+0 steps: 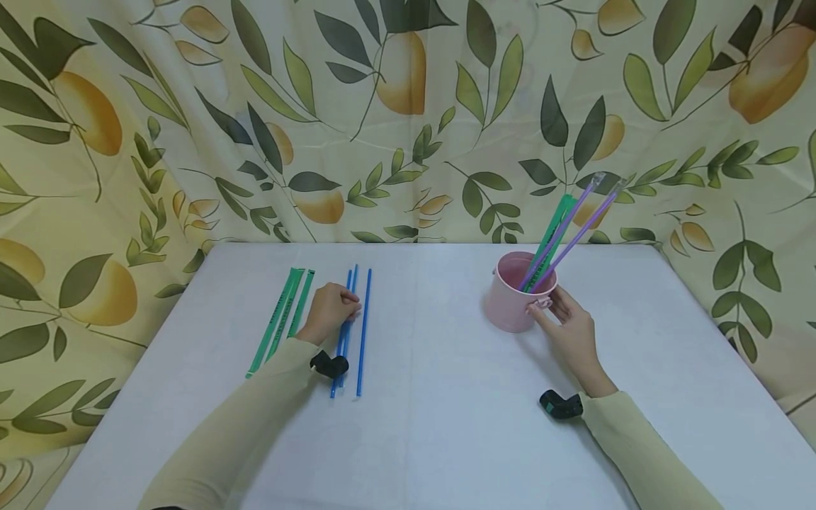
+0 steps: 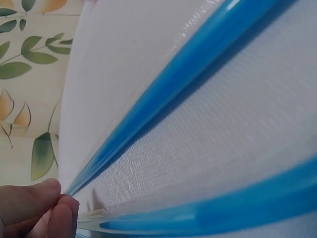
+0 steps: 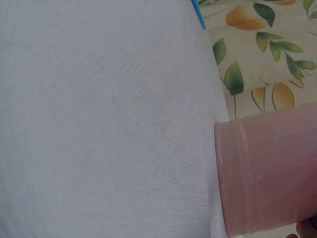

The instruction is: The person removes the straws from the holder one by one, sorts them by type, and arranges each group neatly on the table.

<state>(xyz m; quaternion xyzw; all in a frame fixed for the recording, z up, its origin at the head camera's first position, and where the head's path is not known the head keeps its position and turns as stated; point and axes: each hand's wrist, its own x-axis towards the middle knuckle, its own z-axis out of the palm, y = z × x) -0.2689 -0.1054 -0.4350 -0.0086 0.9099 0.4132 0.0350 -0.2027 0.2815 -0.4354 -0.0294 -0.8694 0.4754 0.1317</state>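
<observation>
My left hand (image 1: 331, 310) is over the blue straws lying on the left half of the table. In the left wrist view, thumb and fingertip pinch the end of one blue straw (image 2: 163, 84), which has a clear wrapper. Another blue straw (image 1: 364, 333) lies apart, just right of the hand. At the right, my right hand (image 1: 572, 340) grips the side of a small pink bucket (image 1: 506, 308) near its handle joint. Standing tilted in the bucket are purple straws (image 1: 583, 230) and green-wrapped sticks (image 1: 553, 230). The right wrist view shows the bucket's lower wall, with only fingertips visible.
Green-wrapped sticks (image 1: 280, 319) with dark print lie left of my left hand. A white cloth covers the table (image 1: 446, 425). Behind it hangs a leaf-and-fruit patterned curtain (image 1: 408, 163). Each wrist bears a black device (image 1: 561, 404).
</observation>
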